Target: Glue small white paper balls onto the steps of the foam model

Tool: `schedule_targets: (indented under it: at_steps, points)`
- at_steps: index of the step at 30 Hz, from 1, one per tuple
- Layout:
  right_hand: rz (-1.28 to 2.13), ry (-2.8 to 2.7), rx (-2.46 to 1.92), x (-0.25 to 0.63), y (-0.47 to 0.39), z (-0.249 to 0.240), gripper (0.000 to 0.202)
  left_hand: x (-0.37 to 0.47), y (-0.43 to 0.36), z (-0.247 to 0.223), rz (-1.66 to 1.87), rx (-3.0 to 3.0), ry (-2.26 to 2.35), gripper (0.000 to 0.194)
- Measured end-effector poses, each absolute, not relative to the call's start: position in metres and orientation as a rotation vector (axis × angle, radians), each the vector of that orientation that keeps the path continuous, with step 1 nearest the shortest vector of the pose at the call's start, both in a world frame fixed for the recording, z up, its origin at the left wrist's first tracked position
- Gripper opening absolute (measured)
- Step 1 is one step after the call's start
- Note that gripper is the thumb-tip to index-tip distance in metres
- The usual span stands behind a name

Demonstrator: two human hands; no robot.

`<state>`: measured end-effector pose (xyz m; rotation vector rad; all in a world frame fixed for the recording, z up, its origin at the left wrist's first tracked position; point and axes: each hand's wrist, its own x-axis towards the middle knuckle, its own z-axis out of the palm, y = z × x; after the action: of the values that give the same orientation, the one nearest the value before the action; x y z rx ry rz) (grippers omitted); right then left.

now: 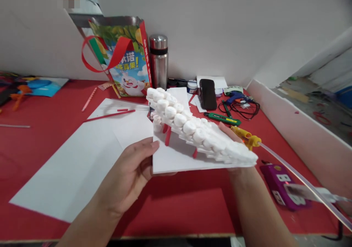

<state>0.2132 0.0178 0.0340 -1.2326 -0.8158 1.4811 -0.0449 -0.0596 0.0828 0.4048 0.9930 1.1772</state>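
Red surface [192, 203]: carries all loose items noted below. Large white sheet [68, 166]: flat, on the left. Printed carrier bag [133, 71] with red handles: upright at the rear, against the wall.

White board [172, 162]: held above the front of the surface, near the middle. A white structure [189, 127] of rounded pieces in rows stands over it, sloping down toward the right. Left hand [139, 160]: grip clamped on the board's left edge, thumb on top. Right hand [230, 132]: grip closed around the board's right end, largely hidden by the structure.

Steel flask [159, 69]: upright beside the bag. Purple power strip [275, 182]: at right. Yellow glue gun [244, 135]: just beyond the right hand. Dark phone [207, 94]: rear right. Green cutter [224, 119]: in front of the phone. Red props [168, 136]: between board and structure.
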Motion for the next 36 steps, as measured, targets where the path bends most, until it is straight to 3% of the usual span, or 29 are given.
schedule_targets:
  at_steps: [2, 7, 13, 25, 36]
  points:
    - [1.527, -0.755, -1.19, 0.208, 0.016, 0.035, 0.047, -0.036, -0.055, 0.091, 1.145, 0.484, 0.972, 0.011]
    - [1.545, -0.564, -1.069, 0.199, 0.013, 0.028, 0.029, -0.01, -0.044, 0.107, 1.237, 0.658, 0.975, 0.02]
    - [1.741, -0.592, -0.957, 0.19, 0.007, 0.013, 0.048, 0.014, -0.041, 0.101, 1.268, 0.697, 0.921, 0.045]
    - [1.91, -0.492, -0.622, 0.189, 0.008, 0.007, 0.03, 0.016, -0.029, 0.087, 1.275, 0.603, 0.991, 0.023]
    - [1.789, -0.583, -0.614, 0.193, 0.006, 0.005, 0.019, 0.001, -0.019, 0.072, 1.322, 0.58, 1.183, 0.011]
